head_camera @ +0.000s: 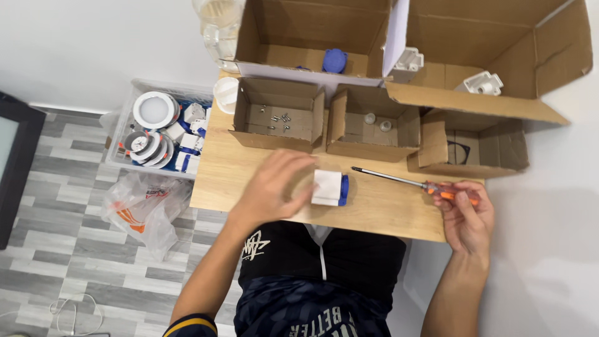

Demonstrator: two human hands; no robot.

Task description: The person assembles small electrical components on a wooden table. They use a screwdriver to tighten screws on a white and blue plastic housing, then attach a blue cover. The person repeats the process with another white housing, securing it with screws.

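Small white plastic box with a blue cap on its right end (pixel 329 188) lies on the light wooden surface (pixel 374 212), near its front edge. Left hand (pixel 273 189) rests open beside it, fingers spread, thumb touching the box's left face, not clamped. Right hand (pixel 465 215) is closed around the orange handle of a screwdriver (pixel 399 181), whose metal shaft points left toward the box, tip still apart from it. Far side: an open cardboard tray holding loose screws (pixel 279 116). Judgement: the box should be pinned firmly before the tip goes in, with the shaft kept in line with the fastener to avoid slipping.
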